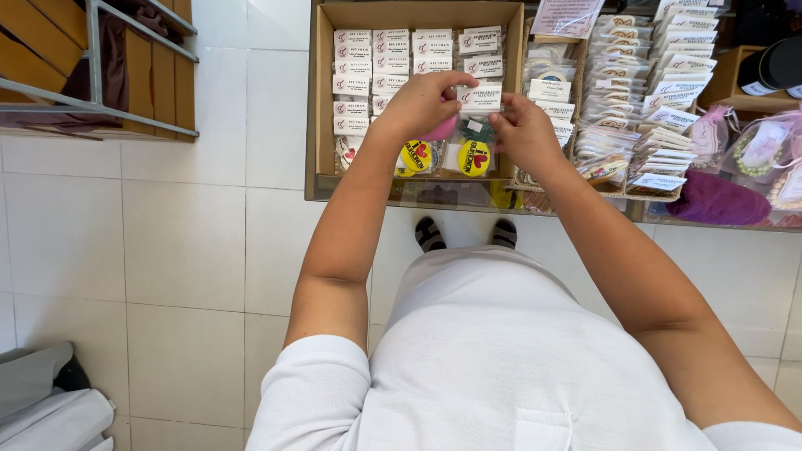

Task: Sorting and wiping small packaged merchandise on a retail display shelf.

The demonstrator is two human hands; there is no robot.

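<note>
- Two bare hands work over a shallow cardboard box (326,92) that sits on a glass-topped display counter (311,194).
- Left hand (420,104): fingers curled together over a small clear packet with a white header card (479,100); a pink item (441,131) shows under the palm, though what it is cannot be made out.
- Right hand (526,132): fingers pinched together at the right edge of the same packet, just beside the left hand.
- The packet is held above the front right part of the box, over the yellow round badges (474,157) lying at the box's near edge.
- Rows of white-carded packets (361,63) fill the back and left of the box.
- To the right of the box stand stacked carded items (622,75), and further right a purple pouch (717,200) and sheer pink gift bags (764,146).
- Below the counter: white floor tiles (184,250) and the person's striped socks (429,235).
- At the upper left stands a metal rack with wooden slats (92,58).
</note>
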